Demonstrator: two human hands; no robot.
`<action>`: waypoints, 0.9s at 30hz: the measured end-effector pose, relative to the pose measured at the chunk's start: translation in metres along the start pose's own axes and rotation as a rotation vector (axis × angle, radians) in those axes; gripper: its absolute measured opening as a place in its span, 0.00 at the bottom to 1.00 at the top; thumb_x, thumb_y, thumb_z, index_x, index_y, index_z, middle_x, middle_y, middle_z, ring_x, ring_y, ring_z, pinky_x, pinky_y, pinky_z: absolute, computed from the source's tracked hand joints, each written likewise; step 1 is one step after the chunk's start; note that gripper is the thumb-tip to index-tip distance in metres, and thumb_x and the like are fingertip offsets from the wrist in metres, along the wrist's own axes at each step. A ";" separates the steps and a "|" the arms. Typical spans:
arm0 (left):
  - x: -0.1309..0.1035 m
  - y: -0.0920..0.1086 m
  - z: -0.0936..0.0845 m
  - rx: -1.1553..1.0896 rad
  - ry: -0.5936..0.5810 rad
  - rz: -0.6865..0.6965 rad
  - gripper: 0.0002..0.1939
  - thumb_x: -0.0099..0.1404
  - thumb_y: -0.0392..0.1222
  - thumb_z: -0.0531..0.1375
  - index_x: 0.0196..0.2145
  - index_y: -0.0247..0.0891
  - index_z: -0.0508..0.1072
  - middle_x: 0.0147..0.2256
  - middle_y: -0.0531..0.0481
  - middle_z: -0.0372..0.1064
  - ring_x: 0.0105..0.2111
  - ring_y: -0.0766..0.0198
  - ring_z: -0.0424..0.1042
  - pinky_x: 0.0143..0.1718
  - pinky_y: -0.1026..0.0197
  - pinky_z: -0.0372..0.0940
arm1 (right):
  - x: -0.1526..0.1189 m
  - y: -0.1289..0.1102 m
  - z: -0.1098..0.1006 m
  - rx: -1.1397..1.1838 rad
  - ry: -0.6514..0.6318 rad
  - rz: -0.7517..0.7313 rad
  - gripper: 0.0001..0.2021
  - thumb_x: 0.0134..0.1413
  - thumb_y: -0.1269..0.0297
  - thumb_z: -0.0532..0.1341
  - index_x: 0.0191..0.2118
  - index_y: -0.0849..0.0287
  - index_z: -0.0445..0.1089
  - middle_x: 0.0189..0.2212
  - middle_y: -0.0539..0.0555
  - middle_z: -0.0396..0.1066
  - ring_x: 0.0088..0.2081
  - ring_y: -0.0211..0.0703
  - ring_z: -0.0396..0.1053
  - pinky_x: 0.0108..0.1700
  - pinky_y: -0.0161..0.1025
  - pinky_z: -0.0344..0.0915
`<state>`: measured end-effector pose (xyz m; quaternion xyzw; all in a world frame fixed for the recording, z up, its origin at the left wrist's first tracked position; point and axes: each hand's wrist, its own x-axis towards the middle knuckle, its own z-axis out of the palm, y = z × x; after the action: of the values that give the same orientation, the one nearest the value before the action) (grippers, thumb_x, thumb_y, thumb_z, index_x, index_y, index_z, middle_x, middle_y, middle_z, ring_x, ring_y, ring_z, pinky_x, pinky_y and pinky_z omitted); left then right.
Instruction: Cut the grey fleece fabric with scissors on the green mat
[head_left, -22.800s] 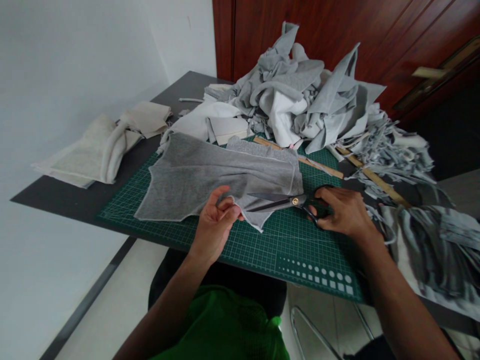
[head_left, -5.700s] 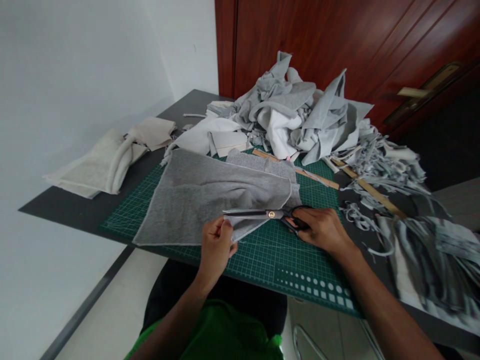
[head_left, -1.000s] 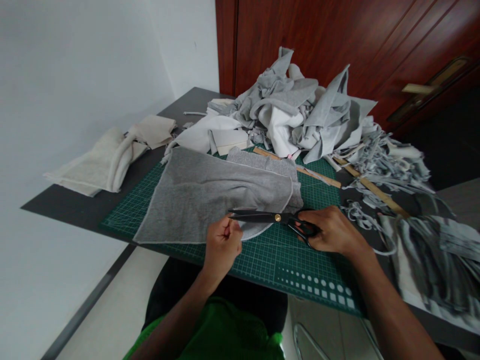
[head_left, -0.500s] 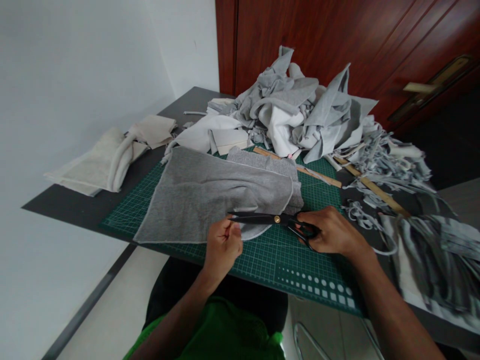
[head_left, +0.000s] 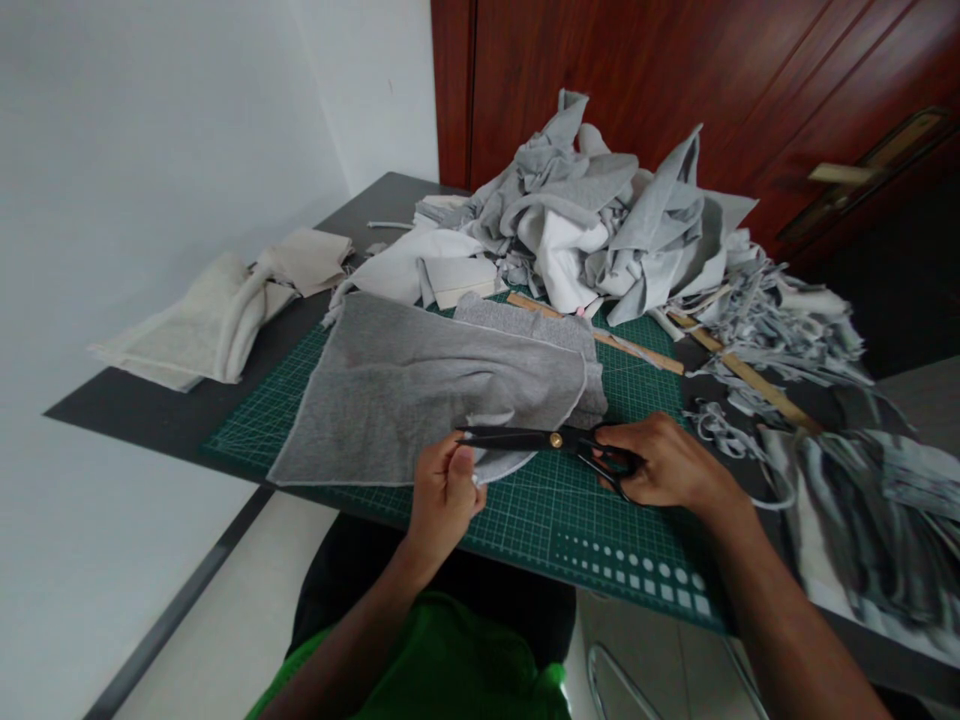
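Observation:
A grey cloth piece (head_left: 375,390) with pale edges lies on the green cutting mat (head_left: 525,520), partly over a second grey piece (head_left: 594,385). My left hand (head_left: 448,495) pinches the cloth at its near edge, thumb on top. In my right hand (head_left: 660,462) are black scissors (head_left: 555,440), fingers through the handles. The blades point left across the cloth and look nearly closed, their tips by my left fingertips. Whether fabric sits between the blades cannot be made out.
Behind the mat is a heap of grey and white cloth (head_left: 570,200). Pale folded cloth (head_left: 202,320) lies left. Wooden strips (head_left: 637,352), thin scraps (head_left: 780,315) and dark grey fabric (head_left: 862,520) are on the right. A white wall borders the left side.
The left thumb and fingers have shifted slightly on the cloth edge, and a bit of pale cloth now shows beside them. The scissors have barely moved.

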<state>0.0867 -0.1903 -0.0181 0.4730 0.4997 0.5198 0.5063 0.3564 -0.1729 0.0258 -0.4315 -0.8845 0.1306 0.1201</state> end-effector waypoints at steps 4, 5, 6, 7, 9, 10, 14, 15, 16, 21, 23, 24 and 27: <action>0.001 -0.001 0.001 -0.016 -0.001 -0.016 0.24 0.62 0.61 0.55 0.21 0.40 0.60 0.10 0.62 0.50 0.08 0.74 0.52 0.08 0.71 0.50 | 0.000 0.001 -0.001 -0.015 -0.003 -0.017 0.03 0.47 0.71 0.59 0.26 0.56 0.66 0.19 0.45 0.66 0.20 0.33 0.60 0.26 0.33 0.49; 0.001 -0.001 0.001 -0.016 -0.002 -0.015 0.23 0.63 0.60 0.55 0.21 0.39 0.61 0.10 0.62 0.50 0.08 0.74 0.52 0.08 0.71 0.49 | 0.000 0.001 -0.001 -0.015 -0.004 -0.022 0.04 0.48 0.71 0.59 0.26 0.56 0.67 0.19 0.45 0.66 0.20 0.33 0.60 0.26 0.33 0.49; 0.001 0.000 0.001 -0.016 -0.001 -0.015 0.23 0.63 0.60 0.55 0.21 0.39 0.62 0.10 0.62 0.50 0.08 0.75 0.52 0.08 0.72 0.49 | 0.000 0.001 -0.001 -0.013 -0.005 -0.027 0.04 0.48 0.71 0.59 0.26 0.56 0.67 0.18 0.45 0.66 0.20 0.33 0.60 0.26 0.33 0.49; 0.001 0.001 0.001 -0.015 0.004 -0.017 0.23 0.62 0.60 0.55 0.22 0.39 0.62 0.10 0.62 0.50 0.08 0.75 0.51 0.08 0.72 0.49 | 0.000 0.001 -0.002 -0.012 -0.006 -0.028 0.04 0.48 0.71 0.59 0.26 0.56 0.67 0.18 0.45 0.67 0.20 0.33 0.61 0.26 0.33 0.50; 0.000 0.003 0.001 -0.017 0.013 -0.029 0.23 0.62 0.61 0.56 0.22 0.39 0.63 0.10 0.62 0.51 0.08 0.75 0.52 0.08 0.71 0.48 | 0.000 0.001 -0.002 -0.015 -0.005 -0.027 0.04 0.48 0.71 0.59 0.26 0.57 0.67 0.19 0.45 0.67 0.20 0.33 0.62 0.26 0.33 0.50; 0.000 0.004 0.001 -0.017 0.019 -0.038 0.22 0.61 0.61 0.56 0.23 0.39 0.63 0.11 0.62 0.51 0.08 0.74 0.52 0.08 0.71 0.49 | 0.000 0.001 -0.002 -0.021 -0.005 -0.027 0.04 0.49 0.71 0.59 0.26 0.57 0.67 0.19 0.45 0.67 0.21 0.33 0.62 0.26 0.33 0.50; -0.001 0.003 0.001 -0.022 0.058 -0.065 0.22 0.60 0.61 0.56 0.29 0.37 0.67 0.12 0.63 0.52 0.08 0.74 0.52 0.08 0.70 0.50 | 0.000 0.002 -0.002 -0.047 -0.001 -0.043 0.04 0.49 0.72 0.58 0.27 0.57 0.68 0.19 0.45 0.67 0.20 0.33 0.63 0.26 0.32 0.50; 0.000 0.003 0.001 -0.025 0.066 -0.069 0.22 0.60 0.62 0.56 0.30 0.37 0.68 0.12 0.64 0.52 0.08 0.74 0.52 0.08 0.70 0.50 | 0.000 0.002 -0.002 -0.056 0.003 -0.044 0.05 0.49 0.72 0.58 0.27 0.57 0.67 0.19 0.45 0.67 0.20 0.33 0.62 0.26 0.32 0.50; 0.000 0.002 0.001 -0.027 0.070 -0.070 0.22 0.60 0.62 0.57 0.30 0.37 0.68 0.12 0.64 0.52 0.08 0.74 0.52 0.08 0.71 0.50 | -0.001 0.002 -0.002 -0.069 0.008 -0.043 0.05 0.49 0.72 0.58 0.27 0.57 0.67 0.19 0.45 0.67 0.20 0.33 0.62 0.26 0.33 0.50; 0.001 0.004 0.001 -0.016 0.033 -0.035 0.24 0.62 0.62 0.57 0.21 0.39 0.61 0.12 0.62 0.50 0.08 0.76 0.51 0.08 0.71 0.48 | -0.002 0.003 0.000 -0.102 0.053 -0.023 0.04 0.50 0.70 0.59 0.26 0.57 0.67 0.19 0.46 0.67 0.21 0.34 0.64 0.26 0.33 0.50; 0.000 0.005 0.001 -0.015 0.015 -0.025 0.24 0.62 0.62 0.56 0.23 0.39 0.63 0.12 0.62 0.51 0.08 0.76 0.51 0.08 0.71 0.48 | -0.003 0.004 0.000 -0.086 0.079 -0.006 0.04 0.50 0.68 0.60 0.26 0.57 0.67 0.18 0.46 0.67 0.21 0.34 0.64 0.26 0.33 0.51; 0.000 0.006 0.001 -0.016 0.011 -0.024 0.23 0.63 0.62 0.56 0.24 0.38 0.65 0.12 0.62 0.51 0.08 0.76 0.51 0.08 0.71 0.48 | -0.003 0.004 0.000 -0.080 0.090 0.002 0.04 0.50 0.68 0.60 0.26 0.56 0.66 0.19 0.46 0.67 0.21 0.34 0.64 0.26 0.33 0.51; 0.000 0.007 0.002 -0.024 0.007 -0.014 0.24 0.62 0.63 0.56 0.24 0.38 0.65 0.12 0.62 0.51 0.08 0.76 0.50 0.08 0.71 0.49 | -0.004 0.004 -0.001 -0.085 0.101 0.016 0.04 0.49 0.67 0.61 0.27 0.56 0.66 0.19 0.46 0.67 0.21 0.34 0.63 0.26 0.33 0.52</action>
<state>0.0878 -0.1897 -0.0112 0.4617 0.4986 0.5240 0.5135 0.3624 -0.1737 0.0250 -0.4493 -0.8787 0.0719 0.1448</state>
